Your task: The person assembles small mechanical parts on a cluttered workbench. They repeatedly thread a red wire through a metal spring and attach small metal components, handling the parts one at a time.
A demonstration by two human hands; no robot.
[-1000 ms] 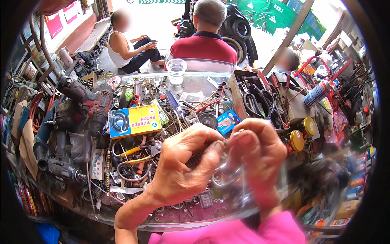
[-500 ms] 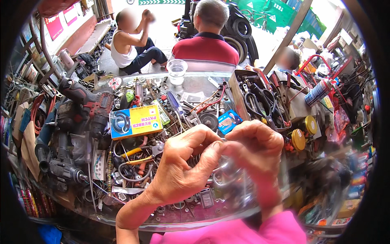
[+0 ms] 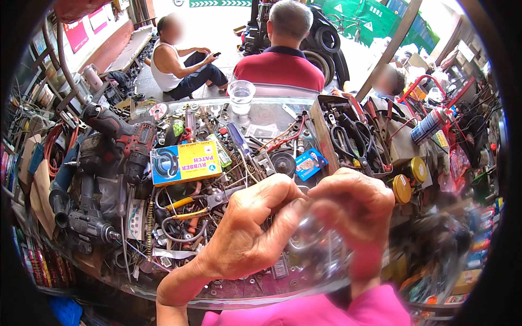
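Note:
My left hand [image 3: 247, 231] is closed in a pinch over the middle of the cluttered table, thumb against forefinger. Beside it, my right hand [image 3: 356, 209] is curled in, its thumb and lower fingers smeared by motion. Between the two sets of fingertips shows a small pale piece, too small to name. Beneath them are a round black part [image 3: 283, 162], a small blue packet [image 3: 311, 164] and a heap of loose metal parts. Left of my left hand lie a yellow-and-blue patch box [image 3: 186, 163] and pliers with yellow grips [image 3: 190, 209].
Black-and-red power drills [image 3: 130, 141] lie at the left. A plastic cup of clear liquid [image 3: 241, 98] stands at the far edge. An open tool box [image 3: 321, 133], a spray can [image 3: 431, 125] and yellow-lidded tins [image 3: 401, 188] are at the right. Several people sit beyond the table.
My hands stay together at the fingertips and appear slightly farther right; the right one is still blurred. The seated person at the far left has lowered their raised hands, now holding a dark phone-like object.

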